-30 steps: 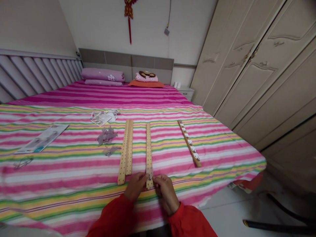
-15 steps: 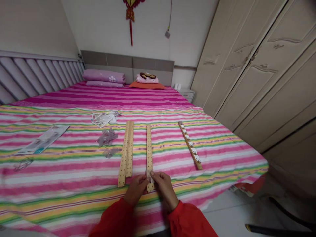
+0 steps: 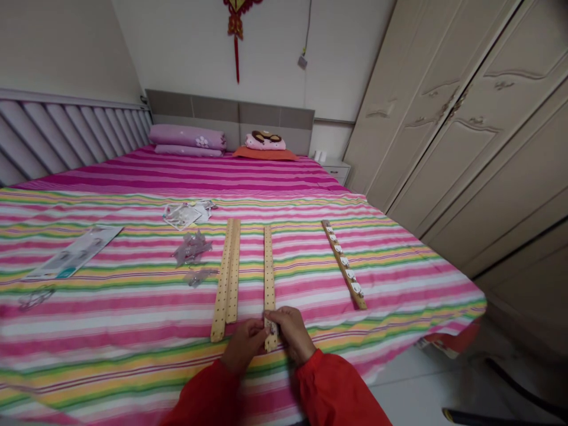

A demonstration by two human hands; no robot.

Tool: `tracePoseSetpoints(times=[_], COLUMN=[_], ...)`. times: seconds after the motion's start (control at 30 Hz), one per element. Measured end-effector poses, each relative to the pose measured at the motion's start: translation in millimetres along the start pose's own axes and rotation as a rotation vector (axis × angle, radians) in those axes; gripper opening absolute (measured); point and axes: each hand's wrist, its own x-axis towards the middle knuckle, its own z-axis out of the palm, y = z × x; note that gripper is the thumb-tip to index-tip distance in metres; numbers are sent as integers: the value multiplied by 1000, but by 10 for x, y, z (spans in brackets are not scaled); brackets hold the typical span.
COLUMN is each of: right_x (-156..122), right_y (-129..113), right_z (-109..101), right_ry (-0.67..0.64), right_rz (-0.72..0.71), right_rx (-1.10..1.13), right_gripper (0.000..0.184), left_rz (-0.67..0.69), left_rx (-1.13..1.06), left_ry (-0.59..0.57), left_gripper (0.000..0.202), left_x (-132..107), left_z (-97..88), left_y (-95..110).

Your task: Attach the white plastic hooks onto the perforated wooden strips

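Observation:
A long wooden strip with rows of holes (image 3: 268, 266) lies lengthwise on the striped bedspread (image 3: 110, 319). Both my hands meet at its near end. My left hand (image 3: 245, 344) and my right hand (image 3: 290, 332) pinch a small clear plastic piece (image 3: 268, 324) against the strip's near end. Both sleeves are red. A pair of similar strips (image 3: 227, 275) lies just left of it. To the right lies another strip (image 3: 344, 264) carrying several white clips.
Clear plastic hooks (image 3: 191, 248) and torn packets (image 3: 184, 213) lie left of the strips, a flat package (image 3: 73, 251) farther left. Pillows (image 3: 186, 139) sit at the headboard. A cream wardrobe (image 3: 465, 118) stands on the right, the bed's edge close to me.
My hands stayed at the strip's near end and shifted slightly forward over it, the fingers closing tighter on the clear piece. The view tilted a little.

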Motion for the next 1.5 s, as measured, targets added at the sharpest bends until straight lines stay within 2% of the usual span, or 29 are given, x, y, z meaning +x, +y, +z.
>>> tracePoseSetpoints(times=[0.2, 0.37, 0.63, 0.77, 0.93, 1.07, 1.2, 1.27, 1.37, 1.5], right_x=[29, -15, -37, -87, -183, -245, -278, -289, -300, -322], right_y=[41, -37, -64, -69, 28, 74, 31, 12, 12, 20], right_z=[17, -17, -113, -162, -219, -254, -273, -278, -284, -305], right_ry=[61, -40, -118, -201, -252, -289, -350, -372, -343, -306], right_rz=[-38, 47, 20, 23, -8, -17, 10, 12, 16, 12], right_rx=[-23, 36, 18, 29, 75, 93, 96, 101, 129, 134], right_gripper=[36, 36, 36, 34, 38, 33, 31, 28, 27, 33], left_rz=[21, 63, 60, 57, 71, 73, 67, 65, 46, 4], left_rx=[-34, -77, -90, -75, -76, -65, -59, -67, -57, 102], left_ry=[-36, -34, -31, -8, 15, 15, 22, -10, -97, -59], left_gripper=[47, 48, 49, 51, 54, 55, 55, 54, 50, 47], left_x=[37, 83, 95, 101, 122, 126, 113, 88, 7, -186], left_z=[-13, -39, -34, -17, -24, -25, -11, 0, 11, -93], left_y=[-65, -191, -215, -217, -250, -263, -234, -196, -129, -25])
